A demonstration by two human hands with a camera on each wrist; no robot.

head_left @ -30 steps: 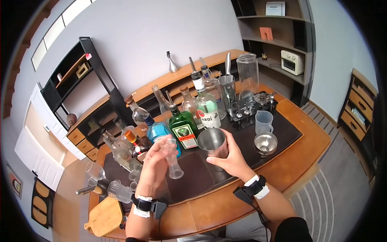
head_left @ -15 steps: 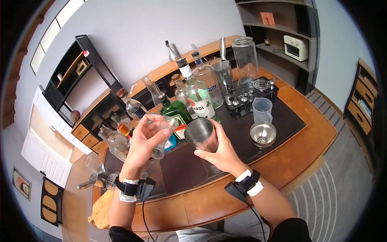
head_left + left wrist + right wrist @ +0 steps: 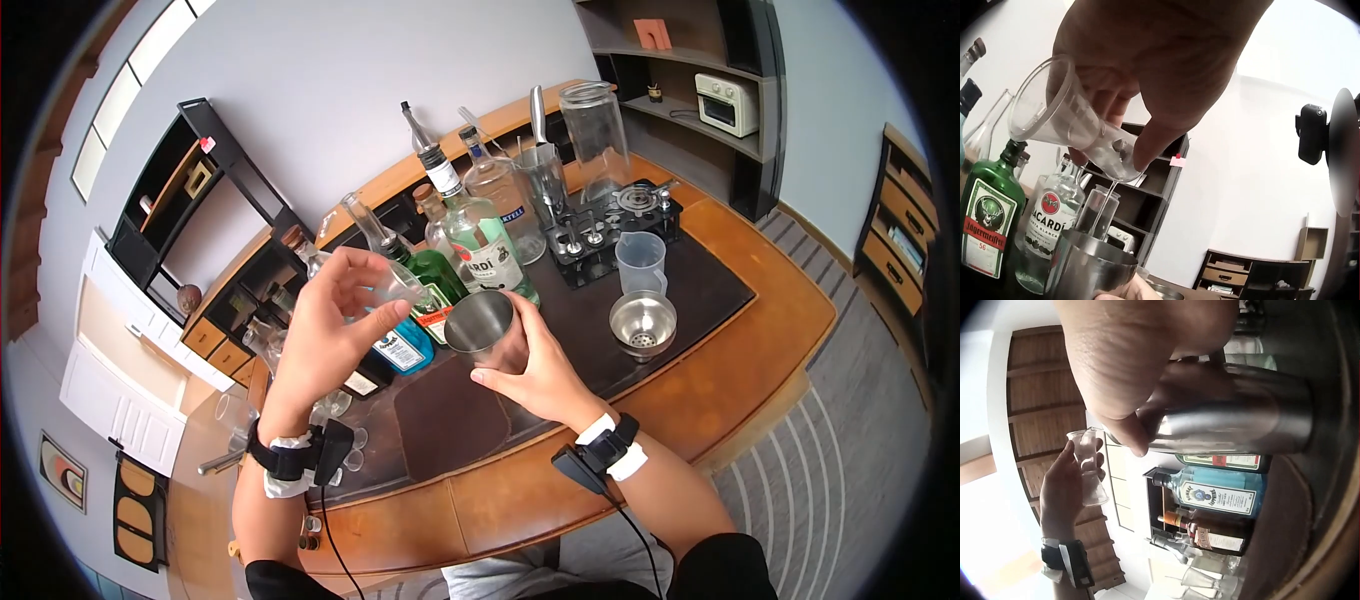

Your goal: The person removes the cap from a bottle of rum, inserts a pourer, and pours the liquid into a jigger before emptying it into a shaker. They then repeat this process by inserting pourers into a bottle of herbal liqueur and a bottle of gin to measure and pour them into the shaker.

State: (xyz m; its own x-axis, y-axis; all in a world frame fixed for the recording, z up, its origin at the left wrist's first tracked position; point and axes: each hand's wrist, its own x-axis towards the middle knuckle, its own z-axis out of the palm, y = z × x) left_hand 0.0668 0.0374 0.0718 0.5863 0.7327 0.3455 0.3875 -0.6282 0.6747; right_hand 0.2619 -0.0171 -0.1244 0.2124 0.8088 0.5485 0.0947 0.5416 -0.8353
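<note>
My left hand [image 3: 325, 325] grips a clear double-ended jigger [image 3: 1054, 115] and holds it tilted above the shaker tin. From the jigger's lower end a thin stream of clear liquid [image 3: 1105, 206] runs down into the tin. Around the metal shaker tin [image 3: 482, 338] my right hand [image 3: 548, 375] wraps its fingers and thumb, the mouth facing up. Just behind the tin stand a green Jägermeister bottle [image 3: 990, 219], a Bacardi bottle [image 3: 1047, 228] and a blue bottle [image 3: 1219, 494]. The inside bottom of the tin is hidden.
To the right are a metal strainer cup [image 3: 642, 328], a plastic measuring jug [image 3: 640, 262] and a black rack of bar tools [image 3: 610, 235]. A tall glass jar [image 3: 596, 135] stands behind them. Small glasses [image 3: 354, 458] sit left of the dark mat [image 3: 450, 420].
My left hand has risen with the jigger and tipped it from roughly upright to tilted over the tin; liquid now streams out. The right hand keeps its grip on the tin.
</note>
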